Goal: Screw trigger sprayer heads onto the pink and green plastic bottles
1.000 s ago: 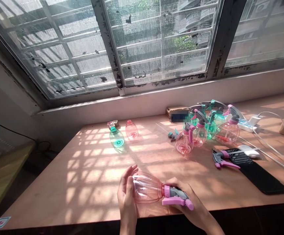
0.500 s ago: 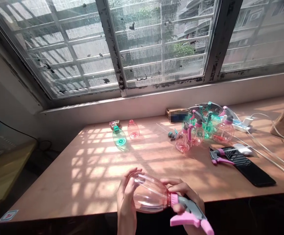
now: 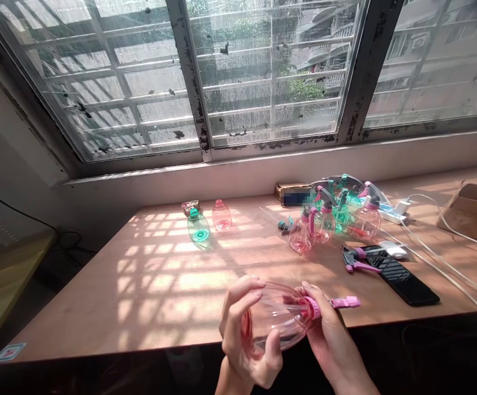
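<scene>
I hold a clear pink spray bottle on its side over the near edge of the wooden table. My left hand wraps around its rounded base, fingers curled over the top. My right hand grips the pink collar at the neck, where the pink trigger head sticks out to the right.
A cluster of pink and green spray bottles stands at the back right. A green bottle and a pink bottle without heads lie at the back centre. A loose trigger head, a black phone, white cables and a cardboard box are at the right.
The bottle has tilted and turned so its base faces me more, and the trigger head has swung up to point right. Both hands shifted right; the camera view moved too.
</scene>
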The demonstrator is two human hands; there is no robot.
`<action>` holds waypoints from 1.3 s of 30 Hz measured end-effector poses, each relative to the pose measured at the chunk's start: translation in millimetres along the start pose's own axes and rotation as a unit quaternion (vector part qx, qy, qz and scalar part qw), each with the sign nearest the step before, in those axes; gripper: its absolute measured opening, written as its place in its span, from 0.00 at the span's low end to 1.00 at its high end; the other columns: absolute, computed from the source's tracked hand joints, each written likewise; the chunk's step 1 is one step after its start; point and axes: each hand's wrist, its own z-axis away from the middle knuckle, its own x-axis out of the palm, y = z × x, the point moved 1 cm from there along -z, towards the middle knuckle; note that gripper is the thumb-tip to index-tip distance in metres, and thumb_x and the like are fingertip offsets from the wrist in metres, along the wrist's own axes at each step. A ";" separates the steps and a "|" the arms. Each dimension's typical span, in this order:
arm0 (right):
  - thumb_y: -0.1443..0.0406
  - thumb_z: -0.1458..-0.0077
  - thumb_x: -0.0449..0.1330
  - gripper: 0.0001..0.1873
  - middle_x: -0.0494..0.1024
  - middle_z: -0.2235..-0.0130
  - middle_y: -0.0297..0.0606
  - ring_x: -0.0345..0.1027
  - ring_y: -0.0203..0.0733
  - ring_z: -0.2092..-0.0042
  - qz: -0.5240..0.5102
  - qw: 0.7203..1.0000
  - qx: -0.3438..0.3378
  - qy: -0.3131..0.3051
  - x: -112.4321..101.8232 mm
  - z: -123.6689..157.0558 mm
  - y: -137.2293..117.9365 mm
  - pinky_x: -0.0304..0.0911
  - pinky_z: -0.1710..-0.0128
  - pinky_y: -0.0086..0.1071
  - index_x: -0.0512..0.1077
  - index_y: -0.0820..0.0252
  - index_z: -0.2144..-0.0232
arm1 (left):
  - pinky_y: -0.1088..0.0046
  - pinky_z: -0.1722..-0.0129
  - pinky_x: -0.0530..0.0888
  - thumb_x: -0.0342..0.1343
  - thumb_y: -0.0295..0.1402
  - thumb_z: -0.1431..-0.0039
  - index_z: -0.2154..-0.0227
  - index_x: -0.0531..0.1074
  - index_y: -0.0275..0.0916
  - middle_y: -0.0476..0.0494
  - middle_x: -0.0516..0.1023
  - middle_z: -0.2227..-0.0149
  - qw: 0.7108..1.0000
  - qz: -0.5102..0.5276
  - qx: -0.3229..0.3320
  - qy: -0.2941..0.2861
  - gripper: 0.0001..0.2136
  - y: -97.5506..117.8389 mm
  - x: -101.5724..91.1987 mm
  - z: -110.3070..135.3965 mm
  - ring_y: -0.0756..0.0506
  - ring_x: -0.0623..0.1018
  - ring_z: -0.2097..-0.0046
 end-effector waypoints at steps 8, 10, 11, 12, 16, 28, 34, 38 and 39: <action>0.53 0.49 0.77 0.22 0.82 0.49 0.40 0.77 0.53 0.53 0.295 0.908 -0.291 -0.065 -8.6 -6.7 -70.0 0.71 0.48 0.45 0.80 0.50 0.53 | 0.53 0.38 0.72 0.58 0.54 0.33 0.35 0.66 0.50 0.37 0.73 0.37 0.980 0.096 -0.143 -0.101 0.28 -30.0 8.4 16.0 0.32 0.73 0.36; 0.53 0.47 0.76 0.22 0.82 0.49 0.41 0.77 0.54 0.54 0.347 0.860 -0.374 -0.032 -15.1 -12.0 -87.8 0.68 0.45 0.48 0.78 0.50 0.52 | 0.52 0.35 0.69 0.65 0.53 0.38 0.35 0.66 0.50 0.38 0.71 0.35 0.955 0.111 -0.218 -0.169 0.32 -26.9 18.5 22.8 0.31 0.72 0.34; 0.53 0.46 0.75 0.22 0.82 0.49 0.42 0.77 0.55 0.54 0.363 0.834 -0.415 -0.006 -17.9 -15.5 -94.8 0.68 0.45 0.48 0.78 0.50 0.52 | 0.52 0.34 0.69 0.69 0.50 0.41 0.35 0.66 0.50 0.38 0.72 0.35 0.940 0.106 -0.248 -0.207 0.34 -25.6 23.8 24.4 0.32 0.72 0.34; 0.53 0.45 0.73 0.22 0.82 0.49 0.42 0.77 0.56 0.52 0.381 0.805 -0.454 0.016 -19.7 -19.4 -100.5 0.68 0.46 0.49 0.76 0.50 0.51 | 0.52 0.33 0.68 0.72 0.47 0.42 0.35 0.65 0.50 0.38 0.72 0.35 0.929 0.088 -0.266 -0.243 0.35 -25.3 29.0 24.4 0.32 0.72 0.34; 0.56 0.37 0.64 0.14 0.82 0.49 0.46 0.78 0.60 0.49 0.533 0.649 -0.543 0.001 -15.0 -39.8 -110.4 0.71 0.52 0.47 0.75 0.52 0.51 | 0.47 0.34 0.69 0.74 0.43 0.45 0.33 0.67 0.45 0.31 0.74 0.35 0.902 -0.018 -0.265 -0.339 0.39 -36.6 51.7 15.1 0.28 0.73 0.34; 0.63 0.32 0.56 0.21 0.80 0.50 0.55 0.72 0.66 0.49 0.715 0.458 -0.528 0.031 -11.0 -112.2 -130.4 0.70 0.50 0.52 0.73 0.63 0.40 | 0.39 0.26 0.46 0.63 0.53 0.37 0.31 0.67 0.44 0.31 0.69 0.29 0.874 -0.168 -0.258 -0.375 0.36 -67.5 28.3 -21.8 0.27 0.63 0.26; 0.56 0.25 0.48 0.25 0.80 0.49 0.60 0.68 0.66 0.51 0.704 0.455 -0.534 0.112 -25.8 -139.1 -140.1 0.66 0.53 0.50 0.74 0.67 0.41 | 0.27 0.30 0.40 0.70 0.52 0.45 0.33 0.68 0.28 0.16 0.57 0.26 0.815 -0.413 -0.336 -0.228 0.43 -129.5 -43.1 -42.4 0.12 0.40 0.24; 0.56 0.25 0.50 0.23 0.82 0.50 0.57 0.68 0.64 0.51 0.710 0.455 -0.520 0.138 -20.4 -154.0 -141.7 0.65 0.57 0.47 0.75 0.63 0.42 | 0.31 0.30 0.54 0.64 0.42 0.34 0.34 0.68 0.42 0.35 0.61 0.26 0.761 -0.518 -0.351 -0.172 0.28 -173.3 -64.2 -65.0 0.26 0.60 0.26; 0.57 0.26 0.51 0.22 0.82 0.51 0.57 0.68 0.64 0.51 0.711 0.453 -0.517 0.146 -18.7 -157.0 -141.5 0.65 0.57 0.47 0.75 0.63 0.42 | 0.33 0.31 0.59 0.64 0.42 0.33 0.35 0.69 0.42 0.35 0.63 0.27 0.756 -0.530 -0.344 -0.168 0.27 -182.0 -70.0 -72.7 0.27 0.63 0.28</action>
